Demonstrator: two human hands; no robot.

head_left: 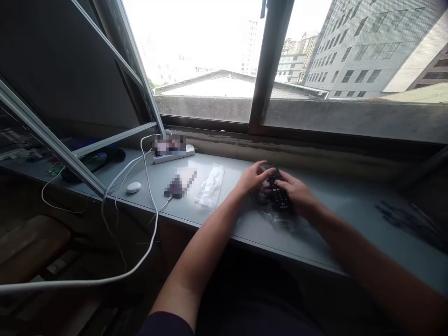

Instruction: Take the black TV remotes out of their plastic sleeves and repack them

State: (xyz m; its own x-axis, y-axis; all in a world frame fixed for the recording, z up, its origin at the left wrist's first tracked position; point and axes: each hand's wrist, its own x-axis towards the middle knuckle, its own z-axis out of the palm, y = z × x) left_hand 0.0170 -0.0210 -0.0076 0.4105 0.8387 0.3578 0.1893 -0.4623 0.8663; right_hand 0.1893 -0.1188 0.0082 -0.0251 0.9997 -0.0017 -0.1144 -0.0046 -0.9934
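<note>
A black remote control (279,192) with rows of small buttons is held upright-angled over the table, its button side facing me. My right hand (297,191) is closed around its right side, with the thumb on the front. At the remote's upper left end, my left hand (251,178) grips it with thumb and fingertips, the index finger partly raised. Crumpled clear plastic wrapping (276,218) lies under and around the remote, partly hidden by it and by my hands. Left of my left forearm rests a flat clear plastic packet (211,185) with white contents.
A blurred-out device (180,184) with a cable, a round white case (133,187) and a white power strip (175,155) are on the left. White cables (149,179) hang over the table's front edge beside a metal frame (115,133). Dark items (413,219) lie far right.
</note>
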